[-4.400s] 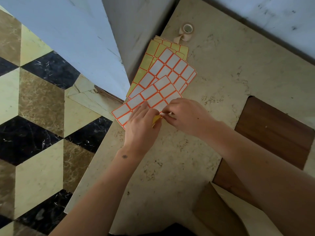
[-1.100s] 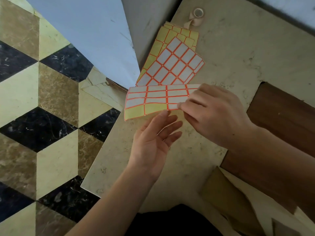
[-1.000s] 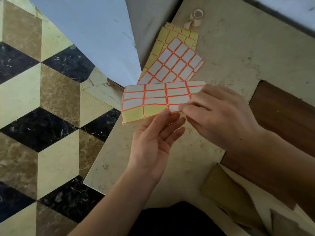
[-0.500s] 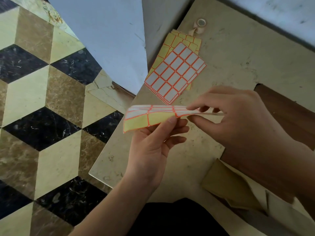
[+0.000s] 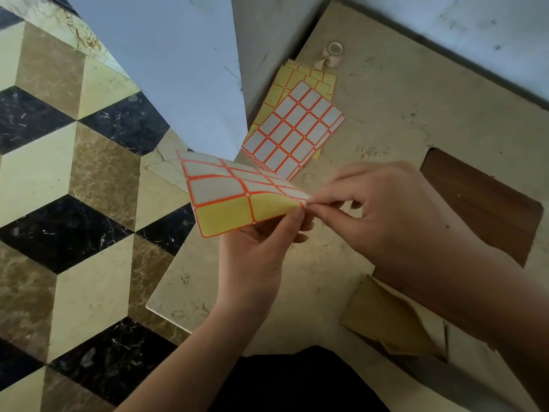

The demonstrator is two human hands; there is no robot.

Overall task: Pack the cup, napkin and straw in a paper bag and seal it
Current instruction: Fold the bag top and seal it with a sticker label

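I hold a sheet of orange-edged white labels [image 5: 225, 197] in the air above the table's left edge. My left hand [image 5: 261, 248] grips its near corner from below, thumb on the yellow backing. My right hand [image 5: 377, 215] pinches a label at the sheet's right corner with thumb and forefinger. A brown paper bag [image 5: 389, 319] lies at the lower right, partly under my right forearm. Cup, napkin and straw are not in sight.
A stack of more label sheets [image 5: 294, 129] lies on the beige stone table [image 5: 416, 93], with a small tape roll [image 5: 334, 50] behind it. A brown wooden inset [image 5: 481, 203] sits to the right. Patterned tile floor [image 5: 74, 173] lies left of the table edge.
The label sheet was lifted off the stack and tilted, its top now facing the camera more. My right hand's fingers closed to a pinch at its right corner.
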